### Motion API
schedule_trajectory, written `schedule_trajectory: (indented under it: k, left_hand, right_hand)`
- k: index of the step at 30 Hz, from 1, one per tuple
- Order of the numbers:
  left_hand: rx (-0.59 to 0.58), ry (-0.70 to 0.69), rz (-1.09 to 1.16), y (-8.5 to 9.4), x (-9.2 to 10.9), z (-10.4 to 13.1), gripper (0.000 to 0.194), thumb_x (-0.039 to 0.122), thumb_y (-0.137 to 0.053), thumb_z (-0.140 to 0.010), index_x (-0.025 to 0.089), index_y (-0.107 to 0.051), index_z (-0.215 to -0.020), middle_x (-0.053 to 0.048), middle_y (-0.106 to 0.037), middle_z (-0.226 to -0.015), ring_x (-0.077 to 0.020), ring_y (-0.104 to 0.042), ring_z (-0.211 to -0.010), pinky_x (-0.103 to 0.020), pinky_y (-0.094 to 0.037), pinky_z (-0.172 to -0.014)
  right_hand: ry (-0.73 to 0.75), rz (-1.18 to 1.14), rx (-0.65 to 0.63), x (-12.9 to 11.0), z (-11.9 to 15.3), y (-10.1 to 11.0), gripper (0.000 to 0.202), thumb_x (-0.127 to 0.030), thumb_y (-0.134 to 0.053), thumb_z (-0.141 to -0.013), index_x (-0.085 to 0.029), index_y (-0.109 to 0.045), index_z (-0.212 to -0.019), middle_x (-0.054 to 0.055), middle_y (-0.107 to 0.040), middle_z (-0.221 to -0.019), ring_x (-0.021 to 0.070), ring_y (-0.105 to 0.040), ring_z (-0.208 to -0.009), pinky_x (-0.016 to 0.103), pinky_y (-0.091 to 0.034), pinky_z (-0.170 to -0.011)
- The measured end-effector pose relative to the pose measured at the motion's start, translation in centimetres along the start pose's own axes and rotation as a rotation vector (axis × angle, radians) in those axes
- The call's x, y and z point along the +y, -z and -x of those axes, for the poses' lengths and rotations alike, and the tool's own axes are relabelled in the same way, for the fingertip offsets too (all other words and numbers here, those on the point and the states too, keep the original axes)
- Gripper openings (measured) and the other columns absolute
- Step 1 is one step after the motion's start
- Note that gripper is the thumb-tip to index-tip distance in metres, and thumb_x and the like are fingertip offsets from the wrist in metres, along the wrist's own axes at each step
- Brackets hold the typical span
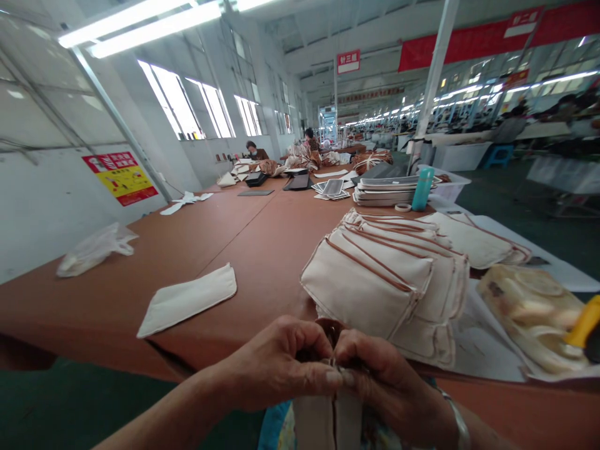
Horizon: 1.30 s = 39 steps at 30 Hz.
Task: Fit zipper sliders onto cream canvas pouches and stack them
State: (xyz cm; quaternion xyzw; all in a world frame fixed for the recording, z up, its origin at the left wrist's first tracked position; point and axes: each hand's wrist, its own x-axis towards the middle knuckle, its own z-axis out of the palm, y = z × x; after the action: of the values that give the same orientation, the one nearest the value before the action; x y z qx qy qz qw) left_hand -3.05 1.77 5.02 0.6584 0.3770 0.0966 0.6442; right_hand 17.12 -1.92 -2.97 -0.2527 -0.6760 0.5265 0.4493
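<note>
At the table's near edge, my left hand (285, 365) and my right hand (384, 381) meet, both pinching the top of an off-white fabric piece (315, 422). A dark seam or gap runs down its middle, and its lower part hangs in front of my lap. Just behind my fingertips a small brown leather-like part (329, 326) shows; whether it belongs to the held piece I cannot tell. My fingers hide the exact spot they grip. Right beyond my hands lies a fanned pile of off-white sewn fabric pieces (370, 262) with brown trim.
A single off-white piece (190, 300) lies left on the brown table (262, 250), with a plastic bag (98, 250) farther left. At right are a plastic tray (529, 306), a yellow-handled tool (585, 331), a teal bottle (423, 187) and a tape roll (402, 207). People sit far back.
</note>
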Motion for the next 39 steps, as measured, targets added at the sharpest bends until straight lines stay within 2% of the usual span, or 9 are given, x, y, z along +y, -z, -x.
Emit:
schedule_trajectory:
  k: [5, 9, 15, 17, 21, 28, 31, 35, 39]
  left_hand:
    - [-0.063, 0.018, 0.125, 0.2, -0.4, -0.4, 0.037, 0.043, -0.078, -0.072, 0.011, -0.066, -0.084, -0.001, -0.059, -0.074, -0.0103, -0.044, -0.065, -0.02, -0.032, -0.056]
    - [-0.104, 0.027, 0.127, 0.1, -0.4, -0.5, 0.029, 0.036, -0.073, -0.076, 0.009, -0.068, -0.085, -0.003, -0.062, -0.076, -0.0101, -0.045, -0.065, -0.02, -0.031, -0.056]
    - [0.073, 0.061, -0.121, -1.1, 0.3, -0.8, 0.007, 0.015, -0.055, -0.076, 0.012, -0.06, -0.079, 0.005, -0.048, -0.064, -0.0078, -0.034, -0.056, -0.02, -0.024, -0.047]
    - [0.122, 0.01, -0.244, -1.6, 0.7, -0.8, 0.01, 0.011, -0.05, -0.075, 0.013, -0.06, -0.076, 0.005, -0.046, -0.065, -0.008, -0.034, -0.057, -0.019, -0.027, -0.048]
    - [0.184, -0.136, -0.459, -1.8, 1.0, -0.9, 0.018, 0.007, -0.047, -0.076, 0.014, -0.064, -0.079, 0.004, -0.055, -0.072, -0.0092, -0.044, -0.064, -0.018, -0.035, -0.058]
    - [0.231, -0.165, -0.645, -1.7, -0.4, -1.4, 0.015, 0.011, -0.046, -0.081, 0.014, -0.059, -0.073, 0.003, -0.052, -0.066, -0.0093, -0.04, -0.059, -0.02, -0.031, -0.054]
    - [0.253, -0.174, -0.574, -1.9, -0.9, -1.4, 0.017, 0.013, -0.045, -0.083, 0.014, -0.058, -0.072, 0.004, -0.049, -0.064, -0.0096, -0.039, -0.059, -0.021, -0.03, -0.055]
    - [0.205, -0.073, -0.273, -1.6, -1.0, -1.2, 0.015, 0.016, -0.049, -0.082, 0.013, -0.063, -0.075, 0.003, -0.05, -0.066, -0.0106, -0.041, -0.062, -0.02, -0.032, -0.055]
    - [0.176, -0.053, 0.023, -1.2, -1.2, -1.3, 0.041, 0.039, -0.044, -0.094, 0.01, -0.066, -0.075, -0.002, -0.056, -0.07, -0.0127, -0.045, -0.065, -0.022, -0.035, -0.059]
  right_hand:
    - [-0.044, -0.082, -0.036, -0.9, 0.0, 0.2, 0.015, -0.032, -0.054, -0.096, -0.02, -0.057, -0.087, 0.002, -0.053, -0.091, 0.0145, -0.049, -0.084, 0.024, -0.042, -0.076]
    - [-0.118, -0.148, -0.062, -1.0, 0.2, 0.7, 0.016, -0.035, -0.057, -0.093, -0.019, -0.058, -0.089, 0.002, -0.053, -0.092, 0.0151, -0.049, -0.085, 0.025, -0.041, -0.077]
    - [-0.154, -0.078, -0.023, -1.0, 0.0, 1.0, 0.034, -0.05, -0.06, -0.083, -0.017, -0.054, -0.087, 0.0, -0.046, -0.082, 0.0155, -0.041, -0.075, 0.025, -0.036, -0.064]
    - [-0.178, 0.034, 0.03, -1.0, -0.2, 0.7, 0.032, -0.046, -0.065, -0.08, -0.018, -0.05, -0.082, -0.002, -0.043, -0.076, 0.0134, -0.037, -0.069, 0.024, -0.033, -0.06]
    - [-0.229, 0.155, 0.059, -1.0, -0.7, 0.5, 0.025, -0.033, -0.065, -0.083, -0.018, -0.047, -0.075, -0.004, -0.041, -0.069, 0.0114, -0.033, -0.063, 0.023, -0.029, -0.055]
    - [-0.272, 0.148, 0.156, -0.7, -1.0, 0.5, 0.013, -0.023, -0.056, -0.083, -0.016, -0.053, -0.072, -0.004, -0.046, -0.064, 0.0123, -0.04, -0.063, 0.023, -0.033, -0.056]
    - [-0.26, 0.157, 0.201, -0.6, -0.4, 0.3, 0.012, -0.023, -0.056, -0.083, -0.016, -0.056, -0.073, -0.003, -0.048, -0.064, 0.013, -0.043, -0.063, 0.023, -0.035, -0.057]
    - [-0.126, 0.088, 0.219, -0.1, 0.2, 0.1, 0.006, -0.019, -0.057, -0.083, -0.017, -0.059, -0.078, -0.002, -0.052, -0.068, 0.013, -0.046, -0.064, 0.023, -0.038, -0.061]
    - [0.046, 0.009, 0.182, 0.5, 0.4, 0.1, 0.006, -0.019, -0.054, -0.091, -0.021, -0.059, -0.087, -0.001, -0.055, -0.076, 0.0128, -0.048, -0.067, 0.022, -0.041, -0.063]
